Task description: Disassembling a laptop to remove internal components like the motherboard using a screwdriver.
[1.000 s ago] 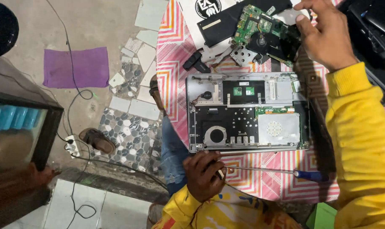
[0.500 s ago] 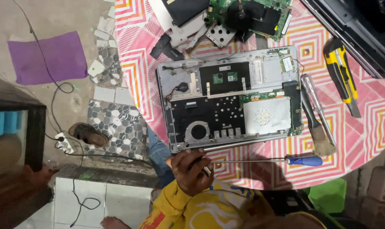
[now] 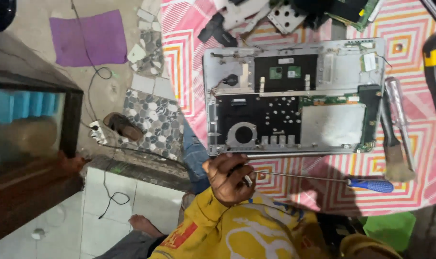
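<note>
- Long steel-shafted screwdriver with a blue handle lies along the bench's near edge, parallel to the opened grey laptop base just beyond it.
- Your left hand is the nearer grip: closed on the shaft's tip end, handle pointing away rightward.
- Your right hand is out of view.
- Striped pink cloth covers the bench; tiled floor lies beside it.

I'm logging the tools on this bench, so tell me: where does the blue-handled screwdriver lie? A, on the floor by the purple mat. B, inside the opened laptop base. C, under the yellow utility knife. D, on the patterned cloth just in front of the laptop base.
D: the blue-handled screwdriver lies on the patterned cloth along the near edge of the laptop base, its shaft tip at the left hand.
</note>
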